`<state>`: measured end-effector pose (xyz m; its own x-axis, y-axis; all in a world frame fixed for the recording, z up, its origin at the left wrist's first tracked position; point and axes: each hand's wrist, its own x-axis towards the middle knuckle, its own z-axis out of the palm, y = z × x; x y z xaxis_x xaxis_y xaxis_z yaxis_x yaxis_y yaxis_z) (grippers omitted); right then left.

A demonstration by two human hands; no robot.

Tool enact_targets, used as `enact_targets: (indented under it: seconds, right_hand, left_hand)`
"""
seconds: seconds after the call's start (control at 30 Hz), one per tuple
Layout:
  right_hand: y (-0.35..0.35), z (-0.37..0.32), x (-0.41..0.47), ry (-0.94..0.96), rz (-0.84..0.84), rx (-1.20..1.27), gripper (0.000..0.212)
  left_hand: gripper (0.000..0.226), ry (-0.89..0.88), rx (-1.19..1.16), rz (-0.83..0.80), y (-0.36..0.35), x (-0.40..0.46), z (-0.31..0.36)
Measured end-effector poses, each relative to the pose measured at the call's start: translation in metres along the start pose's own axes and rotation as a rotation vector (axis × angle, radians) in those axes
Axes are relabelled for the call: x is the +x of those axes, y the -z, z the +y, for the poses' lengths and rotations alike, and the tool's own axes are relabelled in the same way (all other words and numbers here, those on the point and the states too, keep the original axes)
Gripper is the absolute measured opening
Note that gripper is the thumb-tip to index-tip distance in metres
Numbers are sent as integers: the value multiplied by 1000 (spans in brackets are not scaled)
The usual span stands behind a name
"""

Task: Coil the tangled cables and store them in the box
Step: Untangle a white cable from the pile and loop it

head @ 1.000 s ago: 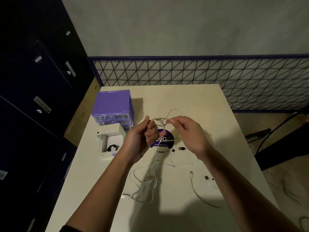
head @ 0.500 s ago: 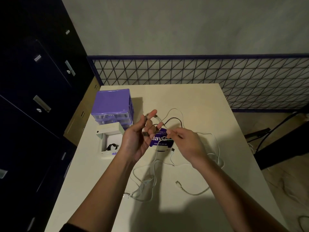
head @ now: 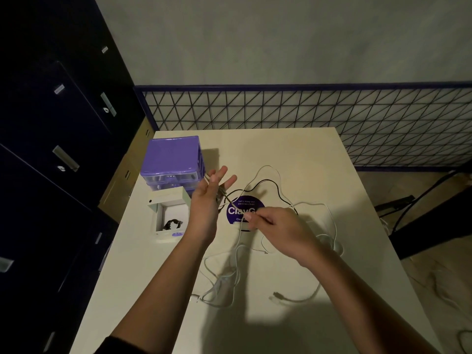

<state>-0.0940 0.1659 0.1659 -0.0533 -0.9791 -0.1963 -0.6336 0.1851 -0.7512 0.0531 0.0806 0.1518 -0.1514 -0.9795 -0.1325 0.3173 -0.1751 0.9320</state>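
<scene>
The left hand (head: pixel 204 208) was raised above the bench (head: pixel 319 154) with its fingers straight and spread, and turns of a white cable (head: pixel 231 200) lay wrapped across them. The right hand (head: pixel 275 228) sat a little nearer and to the right, thumb and forefinger pinching the same cable so that a short run stretched taut between the two hands. The rest of that white cable hung to the bench and lay in loose, crossing loops (head: pixel 222 284) below the wrists, one plug end (head: pixel 277 296) resting free near the front. A thin black cable (head: pixel 270 183) curved over the bench behind the hands, tangled with another white loop (head: pixel 329 226) on the right; where each strand ended was hard to trace in the dim light. A round purple sticker (head: pixel 238 213) showed between the hands. The small white box (head: pixel 168 215) stood open just left of the left wrist, with a dark coiled item (head: pixel 172 224), probably a cable, inside it. A purple drawer unit (head: pixel 172 159) stood directly behind the box, touching or nearly so.
</scene>
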Motion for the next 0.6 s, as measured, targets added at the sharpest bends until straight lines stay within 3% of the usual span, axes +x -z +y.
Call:
enact_targets:
  seconds: [0.17,0.3,0.5,0.6]
  right_hand:
    - [3,-4,0,18,6,-12,24]
    - [13,-3,5,58,104,146,19]
    - [23,0,12,41,283,361,13]
    - [22,0,13,30,351,411,12]
  left_hand:
    - [36,-15,424,-138,1,-5,-7]
    - [33,-33,731,-323,6,-10,-6]
    - [31,142,585,-495,-1,-19,6]
    - [48,163,511,-550,-6,-23,15]
